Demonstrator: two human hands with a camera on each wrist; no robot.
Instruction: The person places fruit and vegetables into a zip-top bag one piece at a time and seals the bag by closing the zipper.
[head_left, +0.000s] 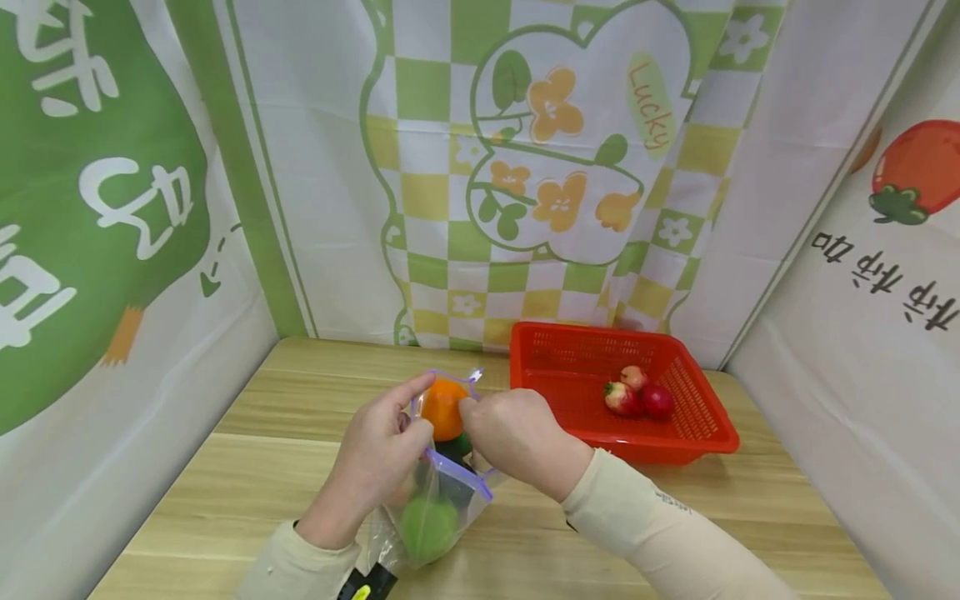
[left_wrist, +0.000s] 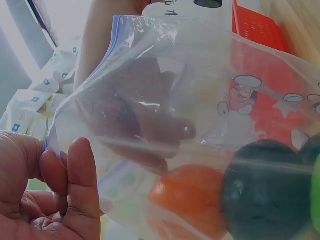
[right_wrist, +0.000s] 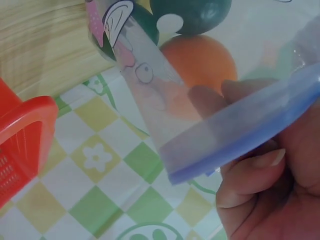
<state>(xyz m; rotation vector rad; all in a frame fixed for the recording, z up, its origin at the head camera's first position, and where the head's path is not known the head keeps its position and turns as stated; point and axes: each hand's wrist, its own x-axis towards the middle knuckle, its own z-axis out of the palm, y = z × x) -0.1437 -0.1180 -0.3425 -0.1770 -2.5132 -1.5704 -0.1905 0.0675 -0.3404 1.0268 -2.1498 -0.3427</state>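
Note:
A clear zip bag (head_left: 450,477) with a purple rim hangs open over the table. Its printed film shows an orange fruit (head_left: 444,408) near the mouth, dark green rounded pieces (left_wrist: 262,190) beyond it, and a light green fruit (head_left: 429,528) at the bottom. My left hand (head_left: 382,454) pinches the rim between thumb and fingers. The fingers of my right hand (head_left: 517,433) reach in at the mouth, partly bent, right beside the orange fruit. In the right wrist view the purple strip (right_wrist: 250,135) crosses over that hand, and its upper fingers show through the film.
A red slotted basket (head_left: 701,442) stands at the back right of the wooden table (head_left: 255,417), with three reddish fruits (head_left: 624,398) inside. A checkered cloth (head_left: 423,200) hangs behind. Printed sheets (head_left: 847,350) border both sides.

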